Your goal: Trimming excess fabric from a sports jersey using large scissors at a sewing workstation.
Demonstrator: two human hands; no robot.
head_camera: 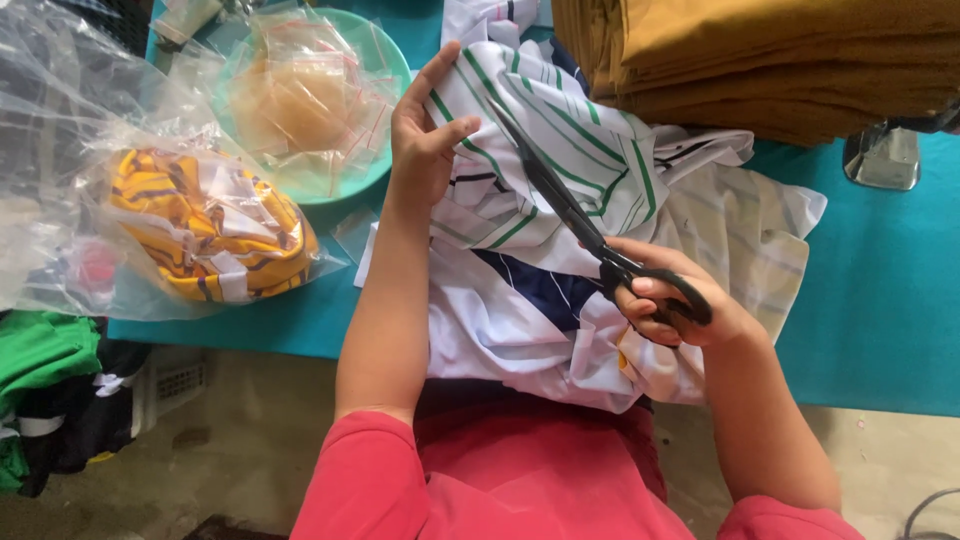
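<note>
Right hand [672, 305] nearest, fingers curled through black scissors [590, 235] handles, gripping. Blades closed, pointing up across striped shirt [560, 200]. Shirt heaped on teal table [880, 300], white with green and navy stripes. Left hand [425, 130] beyond, fingers out flat, pinning shirt's upper left edge. Left of shirt: clear bag [120, 200] of yellow striped cloth. Farther left-back: green bowl [385, 60] full of small plastic packets. Behind shirt, right: stack of mustard fabric [760, 55].

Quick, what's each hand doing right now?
Left hand: open, fingers pressing on the striped white garment.
Right hand: closed, holding black scissors.
</note>
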